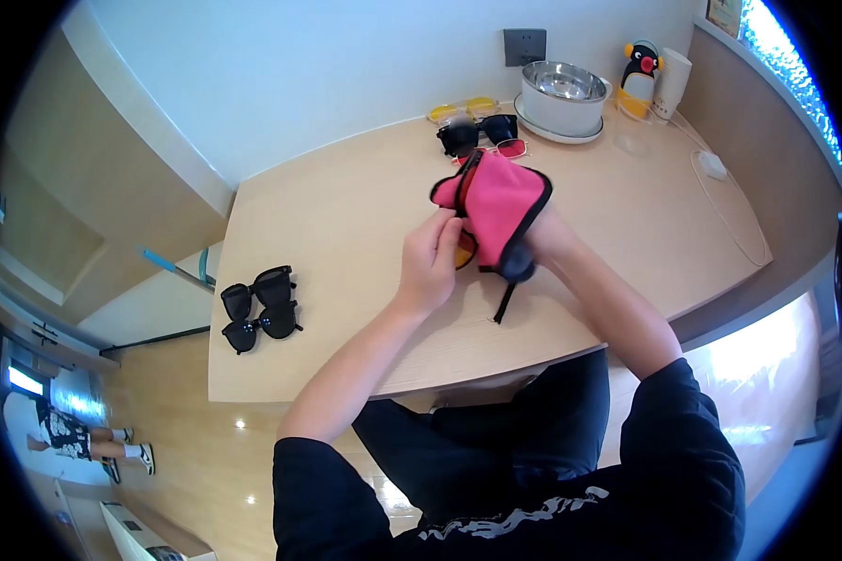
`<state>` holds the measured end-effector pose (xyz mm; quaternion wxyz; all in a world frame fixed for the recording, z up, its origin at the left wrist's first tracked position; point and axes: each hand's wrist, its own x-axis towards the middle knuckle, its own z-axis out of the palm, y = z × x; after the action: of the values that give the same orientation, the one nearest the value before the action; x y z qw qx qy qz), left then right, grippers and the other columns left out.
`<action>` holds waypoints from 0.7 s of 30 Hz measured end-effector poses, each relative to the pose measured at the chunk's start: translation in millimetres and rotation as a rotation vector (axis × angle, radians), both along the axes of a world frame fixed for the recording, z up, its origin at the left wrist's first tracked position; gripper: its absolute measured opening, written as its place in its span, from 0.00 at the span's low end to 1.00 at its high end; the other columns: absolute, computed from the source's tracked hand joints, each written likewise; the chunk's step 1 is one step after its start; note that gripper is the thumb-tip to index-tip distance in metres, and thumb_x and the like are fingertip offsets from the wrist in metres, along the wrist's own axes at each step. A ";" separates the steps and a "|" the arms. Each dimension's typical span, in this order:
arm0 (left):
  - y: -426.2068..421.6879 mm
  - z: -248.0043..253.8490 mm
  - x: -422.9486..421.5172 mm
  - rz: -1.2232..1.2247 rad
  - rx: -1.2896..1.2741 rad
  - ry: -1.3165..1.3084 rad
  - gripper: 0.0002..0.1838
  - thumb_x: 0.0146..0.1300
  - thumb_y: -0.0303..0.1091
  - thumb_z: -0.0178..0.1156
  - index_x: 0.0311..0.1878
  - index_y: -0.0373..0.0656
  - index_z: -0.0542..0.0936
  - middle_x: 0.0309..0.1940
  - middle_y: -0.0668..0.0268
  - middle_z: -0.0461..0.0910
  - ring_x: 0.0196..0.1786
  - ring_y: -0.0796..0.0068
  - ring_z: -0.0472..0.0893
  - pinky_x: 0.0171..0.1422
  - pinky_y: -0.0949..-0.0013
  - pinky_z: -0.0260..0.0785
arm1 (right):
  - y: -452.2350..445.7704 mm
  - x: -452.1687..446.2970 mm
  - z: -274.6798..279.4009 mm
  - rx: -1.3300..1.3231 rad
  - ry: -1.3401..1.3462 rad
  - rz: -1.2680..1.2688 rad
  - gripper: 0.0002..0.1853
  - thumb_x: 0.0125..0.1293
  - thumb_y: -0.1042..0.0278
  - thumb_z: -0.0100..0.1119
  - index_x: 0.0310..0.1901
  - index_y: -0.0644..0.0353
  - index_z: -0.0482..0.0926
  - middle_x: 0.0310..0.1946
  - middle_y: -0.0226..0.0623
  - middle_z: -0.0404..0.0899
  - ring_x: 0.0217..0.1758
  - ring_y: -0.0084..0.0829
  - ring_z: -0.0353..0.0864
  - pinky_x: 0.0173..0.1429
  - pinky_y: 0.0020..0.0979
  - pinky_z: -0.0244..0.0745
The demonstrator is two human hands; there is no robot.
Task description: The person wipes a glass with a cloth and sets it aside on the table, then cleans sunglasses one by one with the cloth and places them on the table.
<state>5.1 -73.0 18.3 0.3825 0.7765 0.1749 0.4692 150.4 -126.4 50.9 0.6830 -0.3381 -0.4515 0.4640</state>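
Observation:
My left hand (428, 260) pinches a pair of sunglasses (466, 250) with a dark frame and an orange-tinted lens, held above the table. A pink cloth (505, 201) with black edging is draped over my right hand (544, 236) and covers part of the sunglasses. The right fingers are mostly hidden behind the cloth, which they grip against the glasses. Just below the cloth, a dark rounded shape (517, 268) and a thin black strip (504, 304) stick out; I cannot tell whether they belong to the same glasses.
Two black sunglasses (258, 307) lie at the table's left. Behind my hands are black sunglasses (477, 135), yellow-lensed glasses (463, 109) and red-lensed glasses (512, 148). A white bowl (563, 105), penguin figure (639, 82), cup (672, 84) and cable (720, 201) occupy the right. A person (75, 435) stands far left.

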 end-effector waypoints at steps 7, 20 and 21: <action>-1.4 -6.3 8.2 -0.122 -0.036 -0.092 0.11 0.67 0.31 0.44 0.36 0.33 0.73 0.25 0.60 0.74 0.29 0.75 0.73 0.35 0.74 0.63 | 12.6 7.1 -14.6 -0.124 0.076 -0.152 0.10 0.61 0.69 0.56 0.43 0.63 0.74 0.38 0.33 0.78 0.37 0.23 0.77 0.44 0.25 0.74; -1.0 -7.2 11.4 -0.082 -0.299 -0.142 0.13 0.68 0.32 0.44 0.33 0.35 0.73 0.24 0.70 0.72 0.31 0.83 0.68 0.38 0.78 0.61 | 13.0 13.5 -11.1 -0.131 0.001 -0.132 0.10 0.61 0.67 0.56 0.42 0.62 0.76 0.35 0.31 0.79 0.38 0.21 0.77 0.44 0.24 0.73; -0.2 -7.7 13.3 -0.082 -0.416 -0.196 0.13 0.68 0.32 0.44 0.33 0.35 0.73 0.24 0.70 0.72 0.31 0.84 0.68 0.38 0.78 0.61 | 13.1 13.5 -8.0 -0.119 -0.021 -0.097 0.10 0.61 0.67 0.56 0.42 0.62 0.76 0.35 0.30 0.79 0.39 0.20 0.77 0.45 0.24 0.72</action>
<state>18.4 -73.2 10.6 0.5684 0.6380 0.1982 0.4801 163.9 -113.2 42.9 0.6785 -0.4044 -0.4136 0.4528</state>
